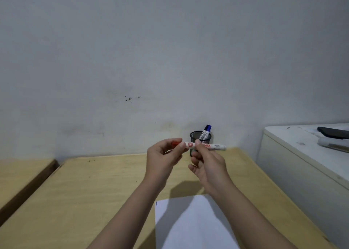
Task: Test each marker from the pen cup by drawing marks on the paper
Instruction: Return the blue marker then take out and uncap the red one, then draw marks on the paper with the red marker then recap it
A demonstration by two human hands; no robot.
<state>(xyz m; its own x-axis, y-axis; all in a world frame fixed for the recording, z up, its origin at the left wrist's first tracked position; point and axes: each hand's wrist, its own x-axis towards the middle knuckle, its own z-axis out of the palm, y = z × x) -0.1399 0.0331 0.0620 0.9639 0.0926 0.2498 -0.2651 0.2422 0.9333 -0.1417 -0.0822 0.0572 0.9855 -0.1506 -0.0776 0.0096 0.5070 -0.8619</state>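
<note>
I hold a white marker with a red cap (213, 146) level in the air in front of the pen cup. My left hand (162, 158) pinches the red cap end. My right hand (207, 165) grips the white barrel near its middle. The black mesh pen cup (205, 138) stands at the table's far edge by the wall, partly hidden behind my hands, with a blue-capped marker (206, 130) leaning in it. A white sheet of paper (188, 224) lies on the table near me, with a short blue mark (156, 203) at its top left corner.
The wooden table (94, 192) runs to the wall. A white cabinet (302, 163) stands at the right, with a dark phone (333, 132) and a pale object on top. A second wooden surface (18, 177) lies at the left across a gap.
</note>
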